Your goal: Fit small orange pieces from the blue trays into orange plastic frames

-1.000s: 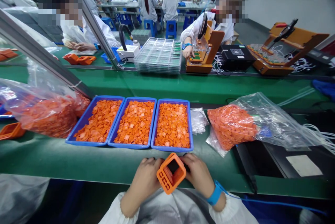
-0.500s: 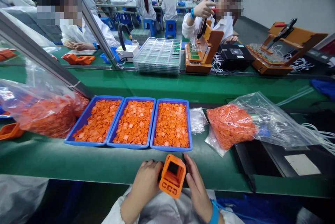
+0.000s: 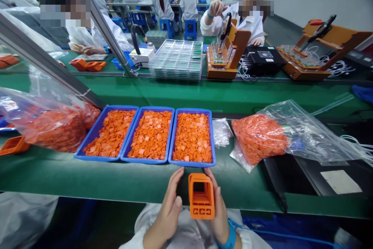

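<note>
An orange plastic housing [image 3: 201, 213], hollow like a rectangular frame with small slots along its near face, is tilted toward me above the bench edge. My right hand [image 3: 220, 214] wraps its right side and holds it, with a blue wrist strap on that arm. To the left of the housing, my left hand [image 3: 170, 212] is open, fingers stretched forward and a gap between it and the part. Just beyond both hands stands the right-hand blue tray [image 3: 214, 146], filled with small flat orange pieces.
Two more blue trays [image 3: 123, 155] [image 3: 171, 132] of orange pieces stand leftward. Bags of orange pieces lie at left [image 3: 55, 130] and right [image 3: 259, 136]. Another orange housing [image 3: 14, 145] sits far left. A black device [image 3: 309, 179] lies at right. Co-workers sit beyond a metal post [image 3: 110, 31].
My left hand has come off the housing and opened to its left. The housing has moved slightly right and turned more upright, now in my right hand. A co-worker's raised hand has lowered.
</note>
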Available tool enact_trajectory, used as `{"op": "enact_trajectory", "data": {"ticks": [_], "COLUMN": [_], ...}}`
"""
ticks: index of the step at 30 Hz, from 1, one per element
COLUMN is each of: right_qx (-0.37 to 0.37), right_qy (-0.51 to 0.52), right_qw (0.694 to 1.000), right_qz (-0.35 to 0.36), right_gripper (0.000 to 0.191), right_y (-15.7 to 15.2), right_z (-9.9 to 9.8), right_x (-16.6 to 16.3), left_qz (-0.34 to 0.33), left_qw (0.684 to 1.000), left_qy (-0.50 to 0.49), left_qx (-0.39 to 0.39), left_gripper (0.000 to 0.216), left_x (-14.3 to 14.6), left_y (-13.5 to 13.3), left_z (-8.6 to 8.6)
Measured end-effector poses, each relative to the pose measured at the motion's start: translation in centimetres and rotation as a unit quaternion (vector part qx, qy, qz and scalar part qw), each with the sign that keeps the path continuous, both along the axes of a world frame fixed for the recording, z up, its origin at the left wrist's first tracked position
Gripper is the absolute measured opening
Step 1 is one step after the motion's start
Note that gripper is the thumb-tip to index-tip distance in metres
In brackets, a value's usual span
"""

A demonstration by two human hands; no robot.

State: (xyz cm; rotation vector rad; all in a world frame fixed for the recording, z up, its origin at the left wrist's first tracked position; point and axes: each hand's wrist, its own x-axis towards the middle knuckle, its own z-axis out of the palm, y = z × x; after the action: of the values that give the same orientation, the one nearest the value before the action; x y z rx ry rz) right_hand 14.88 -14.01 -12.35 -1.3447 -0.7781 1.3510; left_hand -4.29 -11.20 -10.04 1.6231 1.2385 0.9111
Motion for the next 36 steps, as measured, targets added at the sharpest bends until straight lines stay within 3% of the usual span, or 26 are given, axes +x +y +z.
{"op": "enact_trajectory", "data": {"ticks": [4,9,16,21,27,29,32,34,36], "right_qx": [-0.015,-0.01,-0.038,-0.045,-0.048,-0.045,-0.036,-0.031,-0.027], "right_qy": [0.033,0.085,0.104,0.171,0.175,0.17,0.148,0.143,0.141], "right_qw": [0.999,0.996,0.994,0.984,0.983,0.984,0.987,0.987,0.985], "right_qz": [-0.003,0.007,-0.016,-0.018,-0.009,-0.03,-0.055,-0.067,-0.092], "right_gripper": [0.071,0.069,0.072,0.07,0.069,0.069,0.066,0.065,0.064], "right_y": [0.3,0.3,0.3,0.5,0.5,0.5,0.4,0.2,0.0], "right_z": [0.4,1.0,1.6,2.5,3.0,2.9,2.5,2.1,1.6], "right_x": [-0.5,-0.9,-1.1,-1.1,-1.2,-1.0,-0.4,0.1,0.5], "left_qz": [-0.017,-0.009,0.059,0.056,0.085,0.129,0.154,0.085,-0.007], "left_qw": [0.995,0.987,0.913,0.921,0.928,0.942,0.953,0.951,0.954], "left_qy": [-0.094,-0.141,-0.367,-0.351,-0.33,-0.299,-0.228,-0.164,-0.082], "left_qx": [-0.021,-0.077,-0.169,-0.161,-0.149,-0.088,0.127,0.25,0.289], "left_gripper": [0.087,0.091,0.08,0.08,0.082,0.074,0.063,0.079,0.109], "left_x": [3.1,4.9,5.3,5.0,5.2,4.9,3.6,2.4,1.3], "left_y": [-0.6,-1.0,-1.8,-1.7,-2.1,-2.2,-1.8,-0.9,0.5], "left_z": [-1.5,-2.7,-2.3,-2.1,-2.7,-3.2,-3.2,-2.4,-1.0]}}
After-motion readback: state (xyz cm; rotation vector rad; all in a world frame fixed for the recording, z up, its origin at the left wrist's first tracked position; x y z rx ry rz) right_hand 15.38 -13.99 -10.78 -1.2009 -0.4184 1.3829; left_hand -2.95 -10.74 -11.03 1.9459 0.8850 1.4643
